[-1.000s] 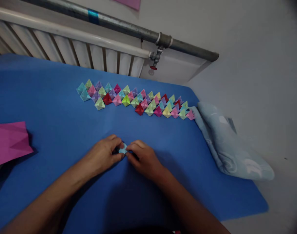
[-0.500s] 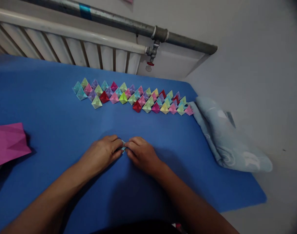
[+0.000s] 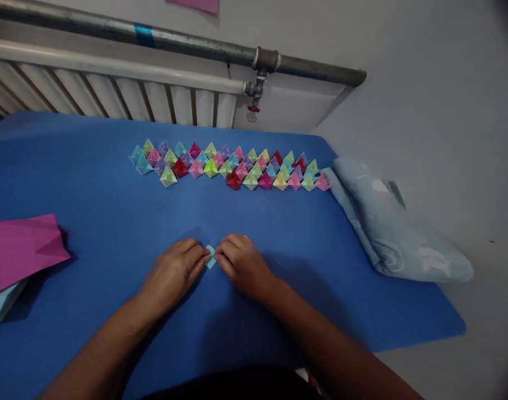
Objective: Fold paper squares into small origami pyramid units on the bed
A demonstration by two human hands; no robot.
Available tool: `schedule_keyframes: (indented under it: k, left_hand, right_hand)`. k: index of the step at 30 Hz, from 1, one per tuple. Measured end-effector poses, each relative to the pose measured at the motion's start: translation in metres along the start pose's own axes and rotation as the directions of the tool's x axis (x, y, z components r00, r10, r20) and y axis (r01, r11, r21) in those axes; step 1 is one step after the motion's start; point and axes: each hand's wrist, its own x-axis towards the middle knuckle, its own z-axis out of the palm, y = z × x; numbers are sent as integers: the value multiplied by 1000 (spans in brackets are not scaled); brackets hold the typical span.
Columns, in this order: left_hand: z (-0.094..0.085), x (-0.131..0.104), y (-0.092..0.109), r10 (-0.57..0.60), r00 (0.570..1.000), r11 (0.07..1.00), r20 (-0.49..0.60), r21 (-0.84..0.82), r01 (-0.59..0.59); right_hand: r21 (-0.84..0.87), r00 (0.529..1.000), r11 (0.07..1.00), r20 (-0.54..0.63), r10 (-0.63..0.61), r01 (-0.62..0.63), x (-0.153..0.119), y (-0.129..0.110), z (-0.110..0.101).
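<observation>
A small light blue folded paper (image 3: 210,257) is held between my two hands, low over the blue table (image 3: 145,222). My left hand (image 3: 177,269) pinches its left edge with thumb and fingers. On the other side, my right hand (image 3: 242,263) pinches the right edge, its fingers curled together. Beyond the hands, several small folded paper pieces (image 3: 211,168) in many colours stand in staggered rows across the table.
Magenta paper sheets (image 3: 24,244) lie at the left, with light blue paper (image 3: 4,303) beneath. A folded grey-blue cloth (image 3: 387,228) rests at the right. Behind the table are a white radiator (image 3: 112,94), a metal pipe (image 3: 204,44) and a red-handled valve (image 3: 254,109).
More of the light blue paper shows between my fingertips, which have parted slightly. The view has shifted a little, bringing more of the papers at the left into sight.
</observation>
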Motion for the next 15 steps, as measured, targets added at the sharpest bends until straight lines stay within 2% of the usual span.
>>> schedule_keyframes:
  k: [9, 15]
  left_hand:
    - [-2, 4, 5, -152, 988, 981, 33, 127, 147]
    - [-2, 4, 4, -162, 985, 983, 54, 92, 156]
  right_hand:
    - [-46, 998, 999, 61, 25, -22, 8, 2, 0]
    - [70, 1000, 997, 27, -16, 14, 7, 8, -3]
